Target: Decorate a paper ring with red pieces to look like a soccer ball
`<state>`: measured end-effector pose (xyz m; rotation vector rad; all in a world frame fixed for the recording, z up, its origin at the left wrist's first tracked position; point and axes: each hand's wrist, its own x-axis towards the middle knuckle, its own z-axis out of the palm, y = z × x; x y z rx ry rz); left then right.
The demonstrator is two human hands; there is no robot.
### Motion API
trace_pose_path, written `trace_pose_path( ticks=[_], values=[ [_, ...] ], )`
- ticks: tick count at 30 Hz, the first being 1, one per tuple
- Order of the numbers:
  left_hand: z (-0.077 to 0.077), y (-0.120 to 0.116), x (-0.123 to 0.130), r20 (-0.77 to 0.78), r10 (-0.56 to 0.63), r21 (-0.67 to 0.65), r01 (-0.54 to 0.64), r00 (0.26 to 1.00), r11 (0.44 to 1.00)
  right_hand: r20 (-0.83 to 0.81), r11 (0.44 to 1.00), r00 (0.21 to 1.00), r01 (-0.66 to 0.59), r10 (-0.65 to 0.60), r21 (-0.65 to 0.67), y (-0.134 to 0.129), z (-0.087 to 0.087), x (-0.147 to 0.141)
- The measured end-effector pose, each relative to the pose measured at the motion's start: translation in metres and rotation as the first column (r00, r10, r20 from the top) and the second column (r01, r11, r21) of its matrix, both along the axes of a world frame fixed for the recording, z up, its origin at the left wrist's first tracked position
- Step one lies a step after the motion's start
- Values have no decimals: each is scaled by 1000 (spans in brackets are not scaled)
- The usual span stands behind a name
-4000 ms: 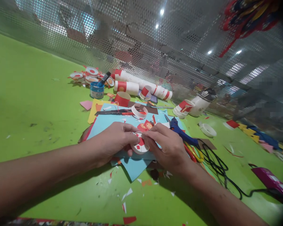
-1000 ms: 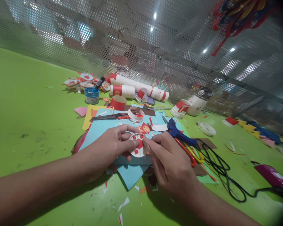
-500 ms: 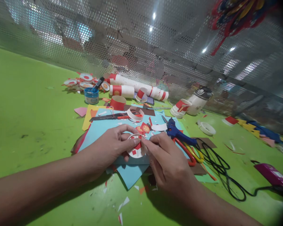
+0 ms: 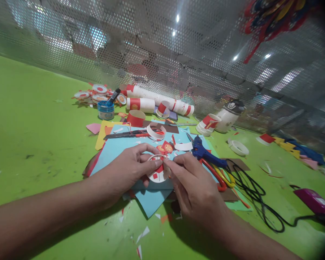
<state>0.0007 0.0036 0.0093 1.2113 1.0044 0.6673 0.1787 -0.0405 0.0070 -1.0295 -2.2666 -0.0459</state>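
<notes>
A round white paper disc (image 4: 157, 175) with red pieces on its face is held between both hands over the light blue paper (image 4: 151, 200). My left hand (image 4: 132, 164) grips its left side, thumb on the face and fingers behind. At the right edge, my right hand (image 4: 191, 177) pinches the disc with thumb and forefinger. Just beyond the disc lie small red paper pieces with gold print (image 4: 168, 147). A white paper ring (image 4: 156, 131) rests farther back beside a black and red cutter (image 4: 127, 134).
To the right lie a blue glue gun (image 4: 208, 153), scissors with red and yellow handles (image 4: 229, 177) and a black cable (image 4: 250, 187). Behind stand a blue jar (image 4: 105, 111), stacked paper cups (image 4: 146, 94) and a white bottle (image 4: 227, 117).
</notes>
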Motion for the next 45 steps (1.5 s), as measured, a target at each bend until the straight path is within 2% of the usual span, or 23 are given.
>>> trace_pose_path(
  ticks=[16,28,45],
  values=[
    [0,0,0,26,-5,-5,5,1000,1000,9,1000,1000,-20,20,-24,2,0,3],
    [-1,0,-3,28,-33,-5,34,999,999,62,1000,998,17,-16,-14,2,-2,4],
    [-2,1,-1,25,-34,-4,34,999,999,43,1000,999,11,-9,-28,3,-4,3]
  ],
)
